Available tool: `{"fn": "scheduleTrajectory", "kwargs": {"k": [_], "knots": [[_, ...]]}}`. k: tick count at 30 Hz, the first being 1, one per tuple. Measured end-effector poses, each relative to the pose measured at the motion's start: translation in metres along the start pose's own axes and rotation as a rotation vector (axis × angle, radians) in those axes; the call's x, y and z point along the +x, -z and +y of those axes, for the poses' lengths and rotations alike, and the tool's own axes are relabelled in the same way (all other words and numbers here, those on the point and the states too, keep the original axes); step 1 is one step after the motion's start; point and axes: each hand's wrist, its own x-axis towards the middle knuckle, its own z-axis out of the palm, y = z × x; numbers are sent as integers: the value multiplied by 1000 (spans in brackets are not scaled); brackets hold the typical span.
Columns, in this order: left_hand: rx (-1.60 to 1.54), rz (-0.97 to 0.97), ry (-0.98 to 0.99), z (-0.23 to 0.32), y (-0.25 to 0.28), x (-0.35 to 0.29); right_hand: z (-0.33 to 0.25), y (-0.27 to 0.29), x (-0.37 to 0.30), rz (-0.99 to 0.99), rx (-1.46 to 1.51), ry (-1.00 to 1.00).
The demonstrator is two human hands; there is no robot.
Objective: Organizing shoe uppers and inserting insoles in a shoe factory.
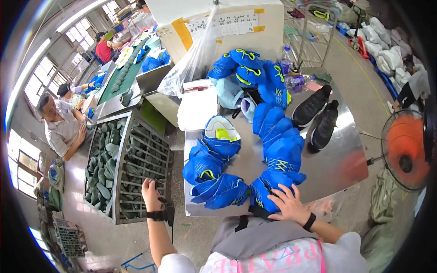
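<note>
My right hand [291,205] lies with its fingers spread on the near end of a curved row of blue shoe uppers [278,157] with yellow-green laces. My left hand [152,196] is held off the table, beside a metal cage, its fingers bent and partly hidden; no held thing shows. To the left on the metal table [246,150] a second cluster of blue uppers [205,168] curves toward the first. One upper there shows its white underside [221,128]. More blue uppers [246,68] are heaped at the back, over pale blue pieces [227,93].
Left of the table stands the cage [119,168] full of green shoe lasts [104,166]. Two black shoes [324,125], plastic bottles [296,82] and a white paper stack [199,107] sit on the table. An orange fan [405,150] is right; a person [61,123] works at left.
</note>
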Motion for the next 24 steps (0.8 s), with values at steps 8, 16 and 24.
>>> {"fn": "scheduleTrajectory", "kwargs": {"k": [8,16,24], "knots": [[551,-991,-743,-9,-142,-189,7,-22,-5,117,-25,-46],[1150,-1180,-702,-114,-178,-180,49,11,-32,156,-66,-48],[1537,-1616,-1045,-69,-170,-171,106,47,-59,276,-123,-238]]}}
